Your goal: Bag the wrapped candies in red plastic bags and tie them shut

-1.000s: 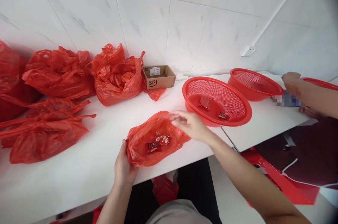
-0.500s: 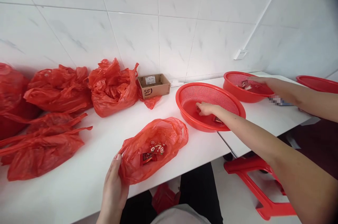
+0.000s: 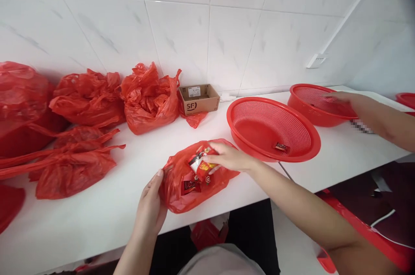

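On the white table lies an open red plastic bag [image 3: 207,197] with several small wrapped packets inside. My left hand [image 3: 151,201] grips the bag's left rim between thumb and fingers. Over the bag's mouth, my right hand [image 3: 227,157] is closed on a red-and-white snack packet [image 3: 202,162] with yellow lettering. Beneath it, a dark red packet [image 3: 190,184] rests in the bag. A red plastic basket [image 3: 253,130] with perforated walls stands behind and to the right, with one small brown-and-red packet [image 3: 281,147] in it.
Several full red bags [image 3: 149,106] sit along the tiled wall at left. A small cardboard box [image 3: 202,104] stands beside them. At right, another person's hand [image 3: 340,97] reaches into a second red basket [image 3: 319,113]. A red stool [image 3: 372,231] is below the table's edge.
My right hand has come left out of the near basket with the snack packet and is now over the bag. My left hand still grips the bag's rim. The view has shifted slightly.
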`<state>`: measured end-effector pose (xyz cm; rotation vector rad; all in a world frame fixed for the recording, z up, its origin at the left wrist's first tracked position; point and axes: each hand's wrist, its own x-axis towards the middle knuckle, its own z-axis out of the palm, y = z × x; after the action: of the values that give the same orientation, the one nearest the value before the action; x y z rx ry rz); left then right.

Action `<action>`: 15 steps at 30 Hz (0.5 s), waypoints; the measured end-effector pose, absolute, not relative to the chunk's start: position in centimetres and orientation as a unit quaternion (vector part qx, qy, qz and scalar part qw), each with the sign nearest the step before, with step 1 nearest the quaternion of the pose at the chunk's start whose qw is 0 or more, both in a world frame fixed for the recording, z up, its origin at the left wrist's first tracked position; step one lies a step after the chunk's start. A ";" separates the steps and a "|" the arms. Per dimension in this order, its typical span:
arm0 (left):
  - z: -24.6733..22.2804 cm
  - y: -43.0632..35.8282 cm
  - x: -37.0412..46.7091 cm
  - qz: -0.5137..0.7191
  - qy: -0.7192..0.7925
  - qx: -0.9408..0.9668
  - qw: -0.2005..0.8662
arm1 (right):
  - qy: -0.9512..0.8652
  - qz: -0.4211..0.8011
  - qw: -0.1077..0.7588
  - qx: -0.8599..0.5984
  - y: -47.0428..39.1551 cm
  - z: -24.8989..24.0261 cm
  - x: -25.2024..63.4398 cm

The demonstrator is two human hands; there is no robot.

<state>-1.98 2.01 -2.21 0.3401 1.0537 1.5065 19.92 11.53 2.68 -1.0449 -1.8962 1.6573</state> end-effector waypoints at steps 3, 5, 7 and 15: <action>-1.8 2.1 -2.1 0.677 0.432 0.132 0.581 | -0.752 0.436 0.230 -0.437 11.4 1.1 18.8; -1.7 1.9 -2.4 0.689 0.426 0.141 0.570 | -0.768 0.398 0.244 -0.438 11.8 2.2 20.0; -1.7 1.6 -2.7 0.691 0.429 0.149 0.561 | -0.775 0.389 0.252 -0.430 12.6 4.2 22.6; -2.7 1.1 -3.2 0.678 0.445 0.145 0.567 | -0.701 0.162 0.067 -0.691 18.2 3.6 38.2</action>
<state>-3.16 1.06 -2.69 0.3400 1.0457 1.5923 38.18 18.19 3.60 -2.0839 -2.1117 0.4893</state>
